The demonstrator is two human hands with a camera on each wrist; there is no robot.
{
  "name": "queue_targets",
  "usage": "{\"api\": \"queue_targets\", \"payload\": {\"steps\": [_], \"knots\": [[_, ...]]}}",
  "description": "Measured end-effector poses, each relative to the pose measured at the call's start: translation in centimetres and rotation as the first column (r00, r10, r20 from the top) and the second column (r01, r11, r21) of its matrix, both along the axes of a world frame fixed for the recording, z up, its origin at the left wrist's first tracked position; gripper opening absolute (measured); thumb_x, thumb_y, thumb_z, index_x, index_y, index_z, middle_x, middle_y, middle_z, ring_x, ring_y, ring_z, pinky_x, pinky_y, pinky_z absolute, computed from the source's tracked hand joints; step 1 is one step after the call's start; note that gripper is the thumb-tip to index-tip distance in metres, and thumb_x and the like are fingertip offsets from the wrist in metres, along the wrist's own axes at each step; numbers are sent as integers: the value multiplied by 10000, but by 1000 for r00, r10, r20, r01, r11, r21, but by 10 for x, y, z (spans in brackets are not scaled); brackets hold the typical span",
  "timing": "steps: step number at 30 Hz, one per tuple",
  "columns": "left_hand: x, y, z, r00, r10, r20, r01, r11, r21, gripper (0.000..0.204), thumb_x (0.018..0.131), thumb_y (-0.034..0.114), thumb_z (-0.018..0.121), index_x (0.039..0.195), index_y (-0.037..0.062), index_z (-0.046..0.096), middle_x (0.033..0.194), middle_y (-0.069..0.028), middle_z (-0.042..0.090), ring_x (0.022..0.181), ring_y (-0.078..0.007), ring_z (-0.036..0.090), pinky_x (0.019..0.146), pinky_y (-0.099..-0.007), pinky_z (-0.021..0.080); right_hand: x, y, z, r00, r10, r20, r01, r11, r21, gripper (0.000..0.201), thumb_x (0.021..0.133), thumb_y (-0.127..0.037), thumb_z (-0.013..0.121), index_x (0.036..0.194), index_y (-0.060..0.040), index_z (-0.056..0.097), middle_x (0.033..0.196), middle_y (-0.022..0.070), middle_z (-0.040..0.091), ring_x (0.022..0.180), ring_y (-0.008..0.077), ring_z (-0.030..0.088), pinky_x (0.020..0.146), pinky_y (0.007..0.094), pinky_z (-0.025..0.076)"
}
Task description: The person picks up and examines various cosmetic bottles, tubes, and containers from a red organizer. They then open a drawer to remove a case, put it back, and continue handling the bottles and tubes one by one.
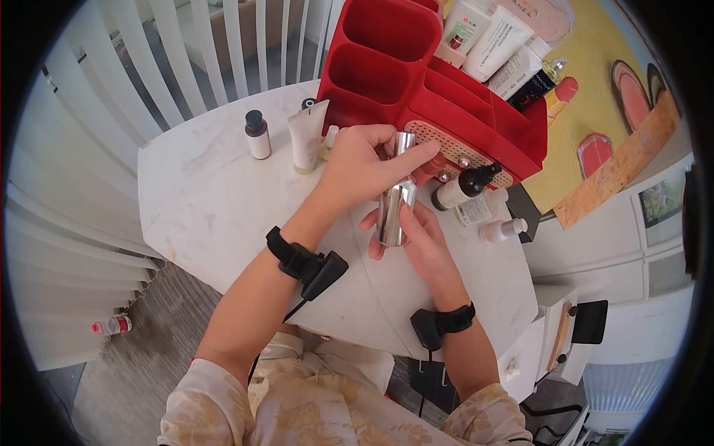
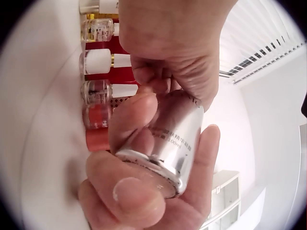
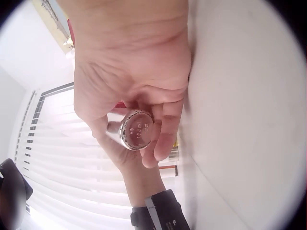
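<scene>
A shiny silver bottle (image 1: 393,215) is held tilted over the table, between both hands. My left hand (image 1: 357,167) grips its narrower upper part, thumb laid across the front. Around the lower body, the thumb and fingers of my right hand (image 1: 425,241) hold it. Printed text and "100ml" show on the bottle's side (image 2: 177,134) in the left wrist view. Its round base (image 3: 138,130) faces the camera in the right wrist view. Just right of the hands stand a dark pump bottle (image 1: 462,187) and a clear labelled bottle (image 1: 477,211).
A red organizer (image 1: 439,104) stands at the table's back, holding tubes and bottles at right. On the white marbled table (image 1: 201,193) are a white tube (image 1: 306,141), a small black-capped bottle (image 1: 257,137) and a small pale bottle (image 1: 503,230). White vertical blinds (image 1: 149,59) hang at left.
</scene>
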State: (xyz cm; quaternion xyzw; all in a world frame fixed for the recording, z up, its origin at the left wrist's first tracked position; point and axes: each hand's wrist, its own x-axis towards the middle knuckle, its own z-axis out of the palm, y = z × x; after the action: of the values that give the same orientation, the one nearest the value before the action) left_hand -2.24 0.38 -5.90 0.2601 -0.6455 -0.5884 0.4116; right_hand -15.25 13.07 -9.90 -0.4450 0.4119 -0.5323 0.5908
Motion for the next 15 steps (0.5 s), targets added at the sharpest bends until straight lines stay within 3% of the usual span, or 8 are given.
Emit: {"api": "queue_targets", "payload": {"steps": [5,15], "knots": [[-1,-1,-3,1000,15,-5,-15,999,-47,401,852,404,836,766,33,711,647,-4,663,502,-52,565,410,-221,399,3,0,3,1000,-3,-12,3,1000,11,415,1062,-329,547,1323,-6,531,1065,144,702,748,192,691,662,326,563],[-3,-5,-10,1000,-6,-4,6,1000,-13,387,856,379,835,790,13,726,712,-39,710,611,-67,632,533,-227,480,2,1,3,999,35,11,-35,999,6,438,988,-156,665,1357,-5,485,1152,153,669,819,207,690,681,339,561]]}}
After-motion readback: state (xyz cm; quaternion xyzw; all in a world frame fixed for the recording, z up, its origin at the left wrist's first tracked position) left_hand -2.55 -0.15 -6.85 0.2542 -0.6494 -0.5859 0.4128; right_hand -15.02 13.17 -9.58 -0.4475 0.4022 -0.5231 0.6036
